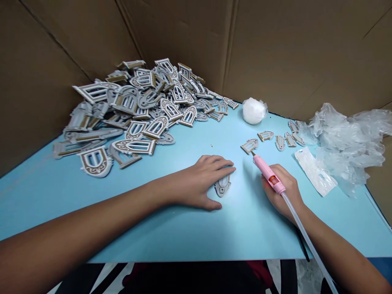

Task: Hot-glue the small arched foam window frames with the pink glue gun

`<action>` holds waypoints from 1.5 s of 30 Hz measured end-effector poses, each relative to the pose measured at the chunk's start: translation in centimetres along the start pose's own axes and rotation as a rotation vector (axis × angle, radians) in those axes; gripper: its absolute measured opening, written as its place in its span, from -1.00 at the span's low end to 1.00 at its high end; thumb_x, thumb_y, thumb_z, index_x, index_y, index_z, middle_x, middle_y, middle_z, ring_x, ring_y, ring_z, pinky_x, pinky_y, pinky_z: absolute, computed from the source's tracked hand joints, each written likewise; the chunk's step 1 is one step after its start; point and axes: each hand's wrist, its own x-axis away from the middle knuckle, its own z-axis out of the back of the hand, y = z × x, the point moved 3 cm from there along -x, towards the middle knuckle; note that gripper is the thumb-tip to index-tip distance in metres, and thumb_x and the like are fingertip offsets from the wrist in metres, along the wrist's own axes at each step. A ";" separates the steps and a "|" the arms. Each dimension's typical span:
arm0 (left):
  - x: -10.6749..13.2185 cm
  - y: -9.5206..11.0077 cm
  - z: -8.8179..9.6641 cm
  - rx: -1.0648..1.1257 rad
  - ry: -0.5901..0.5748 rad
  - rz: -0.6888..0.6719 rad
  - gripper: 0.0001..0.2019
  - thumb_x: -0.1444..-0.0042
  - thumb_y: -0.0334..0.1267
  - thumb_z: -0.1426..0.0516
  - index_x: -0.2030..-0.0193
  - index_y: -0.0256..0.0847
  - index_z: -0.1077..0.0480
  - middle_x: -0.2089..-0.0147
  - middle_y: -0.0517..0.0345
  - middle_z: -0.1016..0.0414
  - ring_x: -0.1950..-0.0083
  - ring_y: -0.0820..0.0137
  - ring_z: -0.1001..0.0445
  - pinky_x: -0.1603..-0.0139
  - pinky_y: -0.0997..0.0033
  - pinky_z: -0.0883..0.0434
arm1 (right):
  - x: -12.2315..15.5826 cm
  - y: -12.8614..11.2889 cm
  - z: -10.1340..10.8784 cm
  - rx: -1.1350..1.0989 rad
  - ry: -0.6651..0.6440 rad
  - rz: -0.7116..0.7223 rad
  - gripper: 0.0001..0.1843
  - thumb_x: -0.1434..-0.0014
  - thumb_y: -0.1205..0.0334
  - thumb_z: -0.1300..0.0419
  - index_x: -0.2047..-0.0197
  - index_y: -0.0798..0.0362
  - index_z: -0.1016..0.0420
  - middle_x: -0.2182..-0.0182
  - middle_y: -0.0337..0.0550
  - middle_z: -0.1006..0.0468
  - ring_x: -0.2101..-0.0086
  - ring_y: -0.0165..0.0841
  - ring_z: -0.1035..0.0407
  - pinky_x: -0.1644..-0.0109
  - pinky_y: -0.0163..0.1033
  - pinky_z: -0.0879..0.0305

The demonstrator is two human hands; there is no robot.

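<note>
My left hand (210,179) lies low over the blue table, fingers stretched out and thumb apart. Beneath its fingers is a small grey arched window piece (223,187), its upper part covered; I cannot tell whether the hand presses on it. In my right hand (284,190) is a pink pen-shaped hot glue gun (269,173), gripped with its nozzle pointing away and to the left. A long translucent glue stick (301,222) runs out of its back end. Near the nozzle tip, another small arched window piece (249,145) rests on the table.
A large heap of white, grey and gold arched window pieces (147,102) fills the back left. Several small pieces (290,139) lie at the right, beside crumpled clear plastic bags (346,134) and a flat white packet (316,171). A white ball-like bundle (254,111) sits before the cardboard wall (290,53).
</note>
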 end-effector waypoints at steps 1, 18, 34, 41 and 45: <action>0.0 -0.2 0.3 -0.015 0.008 0.017 -0.04 -0.03 0.14 -0.36 -0.49 -0.19 -0.12 -0.47 -0.22 -0.21 -0.46 -0.17 -0.15 -0.44 -0.12 -0.12 | 0.0 0.1 0.0 -0.003 -0.002 -0.002 -0.85 -0.27 0.43 -0.10 0.20 -0.03 -0.34 0.33 -0.16 -0.50 0.36 -0.31 -0.40 0.30 -0.21 -0.32; 0.3 0.0 0.6 -0.098 -0.092 0.051 -0.13 -0.19 0.13 -0.26 -0.54 -0.12 -0.09 -0.56 -0.20 -0.10 -0.52 -0.14 -0.11 -0.41 -0.09 -0.19 | -0.2 -0.3 0.3 -0.029 0.064 0.052 -0.83 -0.25 0.45 -0.12 0.17 -0.03 -0.37 0.32 -0.14 -0.53 0.34 -0.31 -0.44 0.27 -0.21 -0.36; 0.9 -9.0 5.5 -0.390 0.411 0.701 -0.60 -0.31 0.03 -0.06 -0.07 -0.24 -0.41 -0.48 -0.27 -0.21 -0.52 -0.18 -0.09 -0.45 -0.27 -0.06 | 0.0 -0.6 0.3 -0.019 0.068 0.104 -0.81 -0.26 0.45 -0.12 0.13 -0.03 -0.40 0.30 -0.13 -0.56 0.35 -0.29 -0.47 0.30 -0.21 -0.37; 0.0 -5.8 5.1 -0.411 0.294 0.668 -0.78 -0.26 -0.16 -0.09 0.07 -0.25 -0.37 0.00 -0.21 -0.51 -0.08 -0.04 -0.51 -0.06 0.09 -0.45 | 0.0 -0.6 0.2 -0.011 0.083 0.099 -0.84 -0.26 0.43 -0.12 0.16 -0.02 -0.39 0.31 -0.14 -0.56 0.35 -0.31 -0.46 0.29 -0.22 -0.37; 0.3 -4.9 5.3 -0.423 0.283 0.761 -0.58 -0.26 -0.28 -0.04 -0.24 -0.34 -0.25 -0.07 -0.23 -0.52 -0.06 -0.04 -0.54 -0.01 0.13 -0.46 | 0.0 -0.3 0.1 -0.006 0.085 0.090 -0.85 -0.25 0.43 -0.11 0.19 -0.02 -0.38 0.33 -0.16 -0.54 0.36 -0.33 -0.45 0.29 -0.23 -0.37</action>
